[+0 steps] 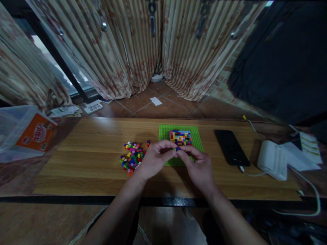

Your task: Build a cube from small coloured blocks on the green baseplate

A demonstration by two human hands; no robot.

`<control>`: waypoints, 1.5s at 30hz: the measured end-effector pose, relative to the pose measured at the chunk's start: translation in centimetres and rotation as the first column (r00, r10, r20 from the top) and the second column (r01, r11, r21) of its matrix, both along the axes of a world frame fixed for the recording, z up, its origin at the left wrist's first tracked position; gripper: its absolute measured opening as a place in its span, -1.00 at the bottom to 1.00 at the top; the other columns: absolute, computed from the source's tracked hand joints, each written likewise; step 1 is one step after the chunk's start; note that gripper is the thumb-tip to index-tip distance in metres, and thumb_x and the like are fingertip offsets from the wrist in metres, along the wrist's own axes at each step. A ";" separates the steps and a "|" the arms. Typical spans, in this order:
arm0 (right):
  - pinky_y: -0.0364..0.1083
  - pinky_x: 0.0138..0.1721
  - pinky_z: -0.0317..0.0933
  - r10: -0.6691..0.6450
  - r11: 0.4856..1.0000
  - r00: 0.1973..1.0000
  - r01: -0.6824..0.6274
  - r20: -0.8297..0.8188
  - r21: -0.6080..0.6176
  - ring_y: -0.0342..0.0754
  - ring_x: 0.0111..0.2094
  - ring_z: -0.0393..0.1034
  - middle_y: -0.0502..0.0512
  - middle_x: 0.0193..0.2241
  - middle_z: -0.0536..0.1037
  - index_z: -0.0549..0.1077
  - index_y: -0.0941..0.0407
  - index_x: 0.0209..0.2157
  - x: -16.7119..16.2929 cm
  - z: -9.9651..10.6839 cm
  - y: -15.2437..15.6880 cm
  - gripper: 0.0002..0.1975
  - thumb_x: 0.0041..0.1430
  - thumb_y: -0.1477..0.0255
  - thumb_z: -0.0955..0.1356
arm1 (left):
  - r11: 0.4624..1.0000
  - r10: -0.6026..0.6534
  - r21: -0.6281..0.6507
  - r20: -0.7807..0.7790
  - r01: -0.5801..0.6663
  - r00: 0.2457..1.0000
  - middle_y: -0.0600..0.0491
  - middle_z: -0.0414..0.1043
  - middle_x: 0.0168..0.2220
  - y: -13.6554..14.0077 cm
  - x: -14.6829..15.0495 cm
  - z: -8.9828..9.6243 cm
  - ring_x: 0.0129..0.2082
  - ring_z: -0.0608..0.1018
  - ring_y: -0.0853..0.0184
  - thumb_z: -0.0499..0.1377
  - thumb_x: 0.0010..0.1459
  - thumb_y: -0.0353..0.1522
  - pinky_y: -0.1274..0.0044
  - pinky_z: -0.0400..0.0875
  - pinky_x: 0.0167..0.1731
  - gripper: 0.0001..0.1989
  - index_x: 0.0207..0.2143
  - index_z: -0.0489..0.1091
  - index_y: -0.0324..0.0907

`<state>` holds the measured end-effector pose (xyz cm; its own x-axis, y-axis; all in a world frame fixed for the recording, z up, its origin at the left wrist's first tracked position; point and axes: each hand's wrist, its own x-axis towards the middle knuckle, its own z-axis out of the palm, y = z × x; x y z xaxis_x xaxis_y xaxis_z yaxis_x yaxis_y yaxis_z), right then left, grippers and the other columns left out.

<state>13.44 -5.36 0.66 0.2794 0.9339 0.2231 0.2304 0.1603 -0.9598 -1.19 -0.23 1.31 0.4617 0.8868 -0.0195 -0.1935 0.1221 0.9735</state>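
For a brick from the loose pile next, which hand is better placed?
Probably the left hand: it is beside the pile, while the right hand is farther off. Both hands' fingers are at a dark brick.

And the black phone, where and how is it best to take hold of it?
Probably grip the phone by both long edges near its middle, coming from above: it lies flat on the table, its long sides look free, and a white cable meets its near end.

Random clutter on and around the worktop [84, 156]

Black phone [232, 147] lay toward the right edge, white cable [255, 175] plugged in, white box [273, 160] even closer. Clear plastic bin [35, 132] sat past the left edge, striped curtains [127, 51] hung beyond the far one.
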 end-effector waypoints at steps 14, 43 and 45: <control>-0.08 -0.41 0.35 -0.071 0.996 0.990 0.064 -0.118 -0.061 -0.08 -0.50 0.44 -0.01 -0.52 0.59 0.60 0.07 -0.38 3.1 0.3 0.1 -0.81 0.01 0.24 0.48 | 0.999 -0.011 0.042 -0.043 0.012 0.999 0.09 0.49 -0.38 -0.2 0.3 0.4 -0.41 0.55 0.41 0.29 0.07 -0.33 0.54 0.44 -0.30 -0.85 -0.31 0.48 -0.22; -0.05 -0.24 0.35 -0.023 0.996 0.777 -0.038 0.629 0.083 -0.01 -0.29 0.52 0.11 -0.34 0.60 0.56 0.10 -0.31 5.5 -0.9 0.5 -0.87 0.25 0.40 0.36 | 0.988 0.138 0.098 -0.258 -0.116 0.956 0.11 0.43 -0.48 1.1 -0.7 -0.9 -0.47 0.44 0.42 0.22 0.08 -0.40 0.57 0.32 -0.39 -0.90 -0.34 0.49 -0.25; -0.06 -0.25 0.35 -0.035 0.996 0.782 -0.022 0.623 0.085 -0.01 -0.30 0.51 0.11 -0.34 0.60 0.56 0.10 -0.32 5.5 -0.9 0.6 -0.87 0.24 0.39 0.36 | 0.989 0.137 0.094 -0.258 -0.116 0.956 0.11 0.43 -0.49 1.1 -0.7 -0.8 -0.48 0.43 0.42 0.22 0.08 -0.40 0.57 0.31 -0.39 -0.91 -0.34 0.49 -0.24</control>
